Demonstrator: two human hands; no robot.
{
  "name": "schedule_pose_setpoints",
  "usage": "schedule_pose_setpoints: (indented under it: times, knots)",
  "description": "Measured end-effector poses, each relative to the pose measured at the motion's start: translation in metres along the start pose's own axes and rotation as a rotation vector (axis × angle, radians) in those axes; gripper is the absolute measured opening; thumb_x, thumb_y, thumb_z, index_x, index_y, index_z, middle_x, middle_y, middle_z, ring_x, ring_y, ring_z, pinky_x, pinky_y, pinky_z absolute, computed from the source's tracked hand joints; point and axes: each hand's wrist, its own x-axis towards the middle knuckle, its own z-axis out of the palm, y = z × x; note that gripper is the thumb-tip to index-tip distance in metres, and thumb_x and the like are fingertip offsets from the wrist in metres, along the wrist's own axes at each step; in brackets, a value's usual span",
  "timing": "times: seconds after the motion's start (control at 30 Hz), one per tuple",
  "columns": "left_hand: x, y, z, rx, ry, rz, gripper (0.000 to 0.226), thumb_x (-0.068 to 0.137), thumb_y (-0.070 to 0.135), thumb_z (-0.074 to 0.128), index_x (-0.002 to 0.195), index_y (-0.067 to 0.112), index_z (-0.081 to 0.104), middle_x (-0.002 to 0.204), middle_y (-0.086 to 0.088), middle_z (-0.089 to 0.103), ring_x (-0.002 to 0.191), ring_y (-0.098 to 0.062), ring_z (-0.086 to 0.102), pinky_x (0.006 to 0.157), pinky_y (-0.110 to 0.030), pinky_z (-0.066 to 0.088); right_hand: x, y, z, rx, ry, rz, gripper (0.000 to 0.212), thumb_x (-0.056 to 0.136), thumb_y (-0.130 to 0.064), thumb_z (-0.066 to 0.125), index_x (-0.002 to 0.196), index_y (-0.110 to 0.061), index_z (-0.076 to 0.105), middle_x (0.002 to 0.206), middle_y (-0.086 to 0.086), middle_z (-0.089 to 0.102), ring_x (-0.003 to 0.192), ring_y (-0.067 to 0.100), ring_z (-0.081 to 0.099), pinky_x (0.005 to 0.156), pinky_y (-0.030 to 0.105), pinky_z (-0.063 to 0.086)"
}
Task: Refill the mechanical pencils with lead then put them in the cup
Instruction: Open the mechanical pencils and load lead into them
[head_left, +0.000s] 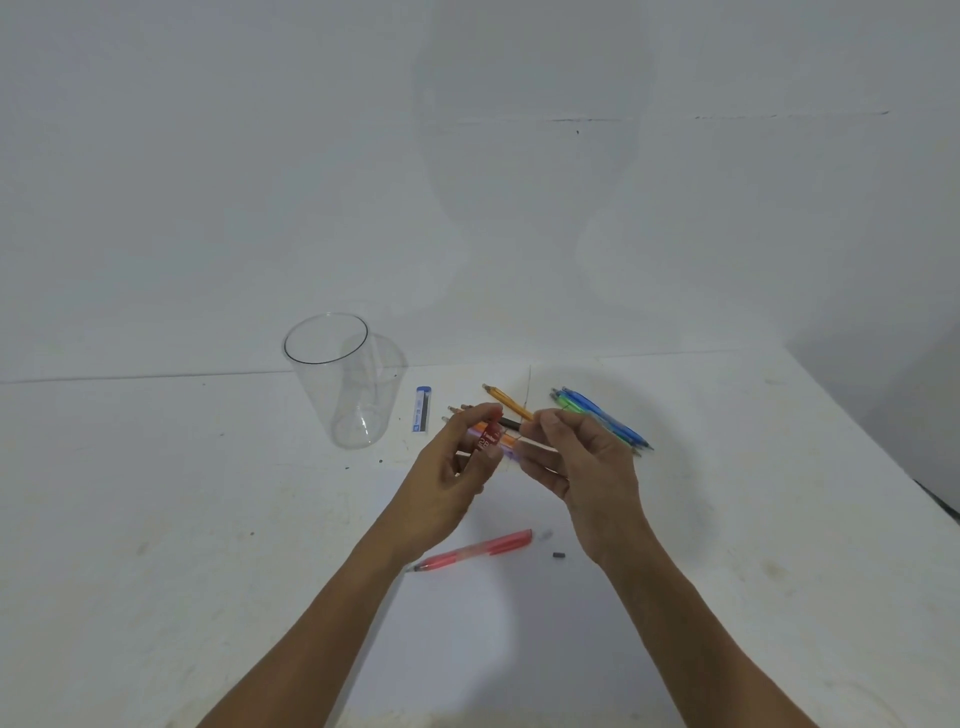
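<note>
My left hand (457, 462) grips a small red lead case (489, 436) above the table. My right hand (576, 457) is raised beside it, with its fingertips pinched at the case's dark end (511, 424). A red mechanical pencil (475, 551) lies on the table below my hands, with its small clear cap (545, 535) and dark eraser piece (559, 555) loose next to it. Orange pencils (506, 401) lie behind my hands, partly hidden. Blue and green pencils (605, 418) lie to the right. A clear plastic cup (340, 384) stands upright at the left, with nothing inside.
A blue lead case (422, 409) lies flat between the cup and the pencils. The white table (208, 519) ends at a white wall behind, and its right edge runs diagonally at the far right. A thin lead stick (529, 387) lies near the orange pencil.
</note>
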Motion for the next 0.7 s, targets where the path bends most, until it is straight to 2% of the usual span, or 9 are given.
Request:
schedule_pose_setpoints:
  times: [0.07, 0.17, 0.3, 0.43, 0.5, 0.6, 0.7]
  knots:
    - [0.0008, -0.0016, 0.0011, 0.024, 0.000, 0.007, 0.035, 0.096, 0.037, 0.053, 0.130, 0.042, 0.050, 0.101, 0.012, 0.060, 0.082, -0.006, 0.061, 0.071, -0.018, 0.050, -0.0004, 0.0005, -0.0017, -0.015, -0.015, -0.019, 0.018, 0.094, -0.019, 0.059, 0.104, -0.007, 0.068, 0.097, 0.011, 0.075, 0.091, 0.031, 0.073, 0.085, 0.046, 0.058]
    - [0.0027, -0.0036, 0.0031, 0.072, 0.001, 0.011, 0.034, 0.096, 0.038, 0.053, 0.130, 0.042, 0.051, 0.106, 0.018, 0.060, 0.085, -0.004, 0.062, 0.077, -0.021, 0.053, 0.0001, 0.0033, -0.0020, -0.201, -0.029, -0.152, 0.013, 0.094, -0.020, 0.060, 0.098, -0.013, 0.069, 0.091, 0.004, 0.076, 0.087, 0.023, 0.073, 0.083, 0.041, 0.060]
    - [0.0048, -0.0038, 0.0045, 0.093, 0.012, 0.026, 0.032, 0.098, 0.032, 0.053, 0.128, 0.041, 0.051, 0.101, 0.028, 0.060, 0.085, 0.002, 0.060, 0.075, -0.019, 0.052, 0.0045, 0.0078, -0.0030, -0.393, -0.039, -0.267, 0.006, 0.092, -0.024, 0.063, 0.092, -0.025, 0.069, 0.090, -0.003, 0.076, 0.088, 0.018, 0.072, 0.083, 0.035, 0.060]
    - [0.0061, -0.0046, 0.0040, 0.110, 0.026, 0.029, 0.031, 0.098, 0.031, 0.053, 0.128, 0.041, 0.052, 0.102, 0.027, 0.060, 0.087, 0.001, 0.059, 0.078, -0.020, 0.052, 0.0054, 0.0068, -0.0027, -0.378, 0.003, -0.292, 0.008, 0.090, -0.027, 0.064, 0.088, -0.034, 0.067, 0.091, -0.005, 0.075, 0.088, 0.015, 0.072, 0.080, 0.032, 0.060]
    - [0.0062, -0.0048, 0.0036, 0.122, 0.030, 0.032, 0.031, 0.098, 0.032, 0.052, 0.128, 0.042, 0.051, 0.106, 0.027, 0.059, 0.089, 0.002, 0.059, 0.080, -0.019, 0.053, 0.0069, 0.0073, -0.0027, -0.398, -0.011, -0.276, 0.007, 0.090, -0.027, 0.065, 0.088, -0.033, 0.068, 0.089, -0.006, 0.075, 0.088, 0.015, 0.072, 0.081, 0.032, 0.060]
    - [0.0061, -0.0060, 0.0037, 0.117, 0.026, 0.033, 0.033, 0.098, 0.033, 0.052, 0.131, 0.038, 0.051, 0.107, 0.024, 0.059, 0.088, 0.001, 0.060, 0.081, -0.020, 0.053, 0.0066, 0.0088, -0.0034, -0.451, -0.051, -0.263, 0.008, 0.091, -0.026, 0.065, 0.095, -0.023, 0.071, 0.087, -0.005, 0.075, 0.087, 0.016, 0.072, 0.082, 0.034, 0.060]
    - [0.0054, -0.0065, 0.0039, 0.113, 0.032, 0.019, 0.033, 0.098, 0.033, 0.053, 0.131, 0.038, 0.051, 0.107, 0.021, 0.059, 0.089, -0.005, 0.060, 0.081, -0.022, 0.054, 0.0049, 0.0076, -0.0045, -0.535, -0.045, -0.330, 0.007, 0.090, -0.028, 0.064, 0.095, -0.025, 0.069, 0.087, -0.008, 0.074, 0.088, 0.013, 0.070, 0.083, 0.027, 0.059]
